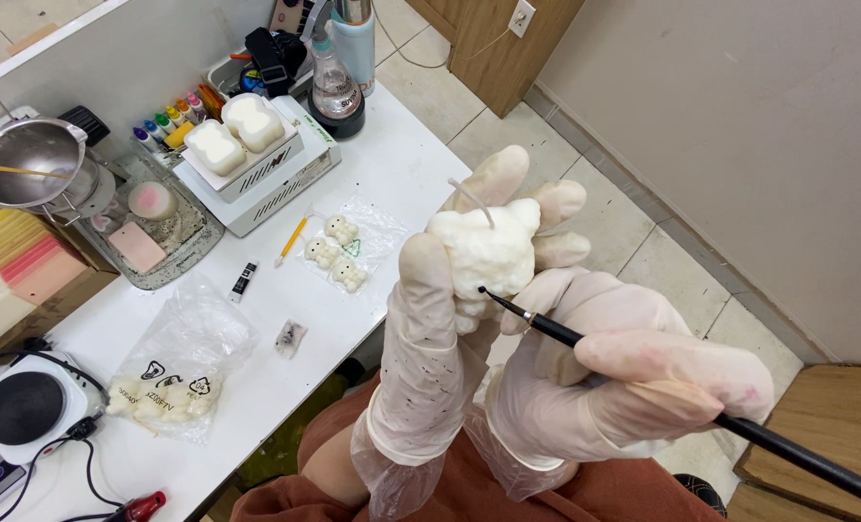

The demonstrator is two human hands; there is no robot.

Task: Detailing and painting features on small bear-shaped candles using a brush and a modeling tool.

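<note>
My left hand (429, 329), in a thin clear glove, holds up a white bear-shaped wax candle (484, 253) with a white wick sticking out of its top. Thumb and fingers wrap around the figure. My right hand (633, 382), also gloved, grips a thin black tool (662, 382) like a pen. The tool's fine tip touches the candle's front side. Both hands are raised off the white table (392, 164), above its right edge and my lap.
On the table: three small white candles on plastic (339, 251), a bag of more candles (174, 372), two filled moulds on a white box (232, 135), a metal pouring pot (29, 159), a glass tray (155, 227), dye bottles (170, 121), a hotplate (23, 406), coloured wax slabs (10, 271).
</note>
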